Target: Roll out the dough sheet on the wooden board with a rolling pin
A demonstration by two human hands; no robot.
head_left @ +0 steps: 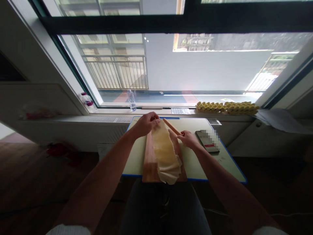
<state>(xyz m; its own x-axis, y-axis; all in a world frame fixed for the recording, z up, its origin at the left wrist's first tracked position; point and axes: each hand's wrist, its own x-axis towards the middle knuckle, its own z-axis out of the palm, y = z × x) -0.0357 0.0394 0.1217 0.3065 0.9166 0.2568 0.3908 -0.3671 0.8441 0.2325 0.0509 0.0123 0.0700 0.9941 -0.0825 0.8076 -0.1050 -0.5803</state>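
A long, thin sheet of dough (165, 150) with ragged edges lies lengthwise over a wooden board (149, 163), its near end wrinkled at the board's front edge. My left hand (149, 122) is closed on the far end of the sheet, fingers pinching it. In my right hand (188, 138) is the near end of a wooden rolling pin (172, 126), which slants away to the left beside the dough's far end. Whether the pin touches the dough there I cannot tell.
The board rests on a pale table (195, 166) with a blue rim. A phone-like dark device (207, 142) lies at right. On the windowsill stand a clear bottle (131, 100), a bottle with a purple label (87, 101) and yellow egg trays (227, 107).
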